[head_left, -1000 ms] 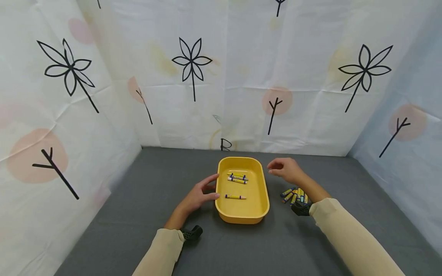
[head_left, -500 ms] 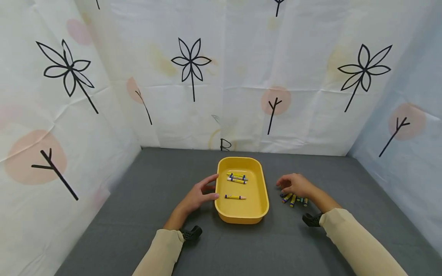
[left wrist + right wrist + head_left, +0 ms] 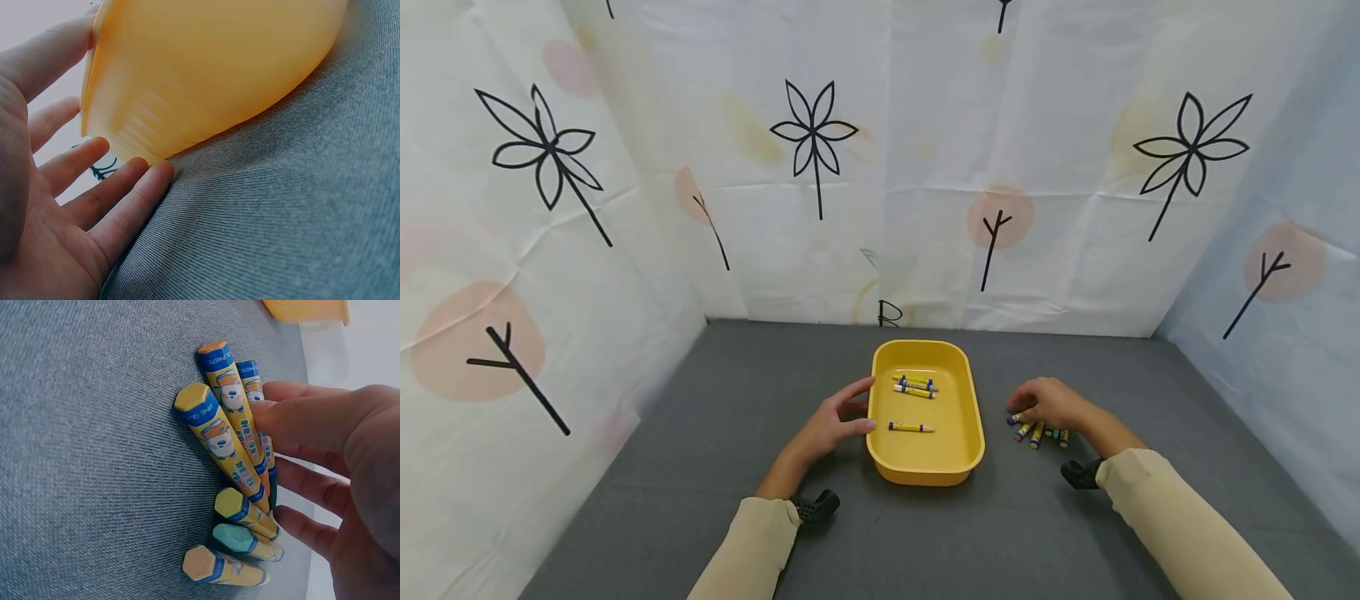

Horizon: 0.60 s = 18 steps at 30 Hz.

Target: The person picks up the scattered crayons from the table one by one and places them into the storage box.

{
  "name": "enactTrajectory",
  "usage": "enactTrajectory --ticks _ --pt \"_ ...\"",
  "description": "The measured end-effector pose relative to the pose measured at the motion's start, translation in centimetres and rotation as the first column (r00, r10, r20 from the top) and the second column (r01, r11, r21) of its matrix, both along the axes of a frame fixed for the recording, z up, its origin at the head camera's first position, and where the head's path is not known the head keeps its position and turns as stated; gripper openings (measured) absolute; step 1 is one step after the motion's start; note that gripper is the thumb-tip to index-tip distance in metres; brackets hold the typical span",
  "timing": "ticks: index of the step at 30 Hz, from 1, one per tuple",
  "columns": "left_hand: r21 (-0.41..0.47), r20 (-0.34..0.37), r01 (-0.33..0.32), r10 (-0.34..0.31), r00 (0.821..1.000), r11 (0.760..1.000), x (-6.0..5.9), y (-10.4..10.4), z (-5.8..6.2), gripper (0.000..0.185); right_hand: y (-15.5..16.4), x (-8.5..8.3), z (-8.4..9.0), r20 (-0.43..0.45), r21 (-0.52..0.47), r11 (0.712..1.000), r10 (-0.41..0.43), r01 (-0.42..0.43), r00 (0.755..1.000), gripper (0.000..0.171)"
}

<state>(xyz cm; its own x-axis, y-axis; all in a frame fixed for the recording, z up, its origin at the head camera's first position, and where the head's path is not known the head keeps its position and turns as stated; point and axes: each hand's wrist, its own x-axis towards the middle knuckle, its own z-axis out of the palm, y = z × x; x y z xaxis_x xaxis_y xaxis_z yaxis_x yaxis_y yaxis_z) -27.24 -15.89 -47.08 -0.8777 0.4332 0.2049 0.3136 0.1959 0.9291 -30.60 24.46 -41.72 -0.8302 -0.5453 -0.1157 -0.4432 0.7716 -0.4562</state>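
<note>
A yellow tray (image 3: 951, 450) stands in the middle of the table. Several oil pastels (image 3: 914, 391) lie together towards its far end, and a single peach oil pastel (image 3: 912, 428) lies nearer. My left hand (image 3: 823, 429) touches the tray's left side with spread fingers, thumb and index at the rim. To the right of the tray, my right hand (image 3: 1052, 404) is down over a loose pile of oil pastels. In the right wrist view, its thumb and index finger pinch a dark green-ended oil pastel (image 3: 249, 374), beside an orange one (image 3: 226, 384) and a yellow one (image 3: 215, 434).
Shorter-looking yellow-green (image 3: 230, 503), teal (image 3: 236, 539) and peach (image 3: 201, 562) oil pastels fan out beside the right fingers. A grey cloth covers the table (image 3: 760, 358). White printed curtains (image 3: 925, 150) enclose the back and sides.
My right hand has moved from beside the tray's far right edge, rightward and down onto the pastel pile, its fingers closing there. My left hand and the tray stay put.
</note>
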Motion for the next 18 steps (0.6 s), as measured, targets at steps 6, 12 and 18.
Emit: enactTrajectory --ticks 6,12,18 --pt "-0.006 0.006 -0.004 0.004 1.0 1.0 -0.1 -0.1 0.0 0.07 -0.4 -0.4 0.2 -0.063 0.038 0.999 0.039 -0.037 0.997 0.012" --pt "-0.012 0.004 0.002 -0.002 1.0 1.0 -0.1 -0.1 -0.2 0.072 -0.7 -0.9 0.5 -0.134 -0.036 0.997 -0.068 0.064 0.989 0.011" --pt "-0.016 0.001 -0.004 0.004 1.0 1.0 -0.1 0.0 -0.1 0.07 -1.5 -1.6 1.2 -0.181 -0.165 0.978 -0.16 0.131 0.97 0.014"
